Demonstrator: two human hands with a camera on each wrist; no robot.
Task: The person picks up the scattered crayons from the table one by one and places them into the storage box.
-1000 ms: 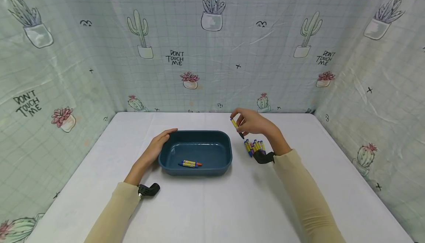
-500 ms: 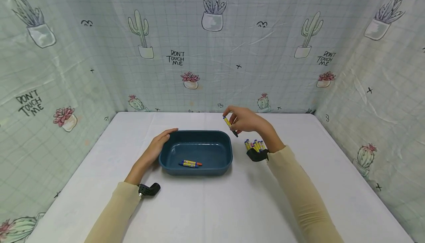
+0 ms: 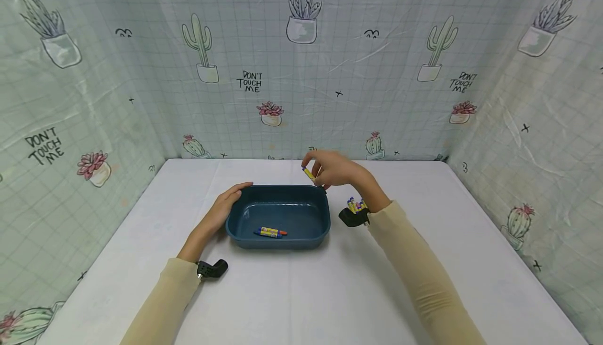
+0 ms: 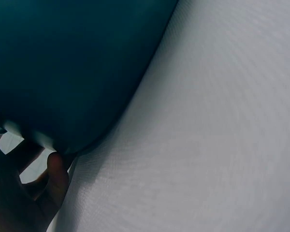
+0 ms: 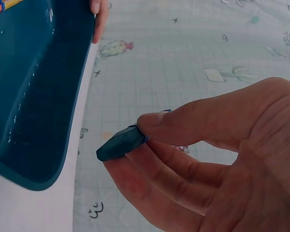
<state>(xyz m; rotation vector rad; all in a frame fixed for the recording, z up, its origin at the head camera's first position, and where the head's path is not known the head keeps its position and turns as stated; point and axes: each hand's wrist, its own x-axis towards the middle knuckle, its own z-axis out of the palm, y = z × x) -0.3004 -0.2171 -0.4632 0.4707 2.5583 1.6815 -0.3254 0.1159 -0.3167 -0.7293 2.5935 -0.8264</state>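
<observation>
A dark teal rectangular bin [image 3: 278, 243] stands on the white table, with two crayons [image 3: 270, 232], one blue and one orange-tipped, lying in it near its front wall. At the bin's far left corner my left hand [image 3: 221, 210] holds the rim. Above the far right corner my right hand [image 3: 332, 168] pinches a yellow-labelled crayon [image 3: 308, 174] between thumb and fingers. The right wrist view shows that crayon's dark green tip [image 5: 118, 144] pointing towards the bin. Several more crayons [image 3: 354, 205] lie right of the bin, partly hidden by the right wrist's black camera.
Behind the table [image 3: 282, 298] hangs a light grid-patterned curtain [image 3: 301, 73] printed with potted cacti. More of it runs along both sides. A black wrist camera [image 3: 213, 269] sits below the left hand, left of the bin's front corner.
My right hand has carried the crayon leftward from above the crayon pile to the bin's far right corner. My left hand and the bin have stayed in place.
</observation>
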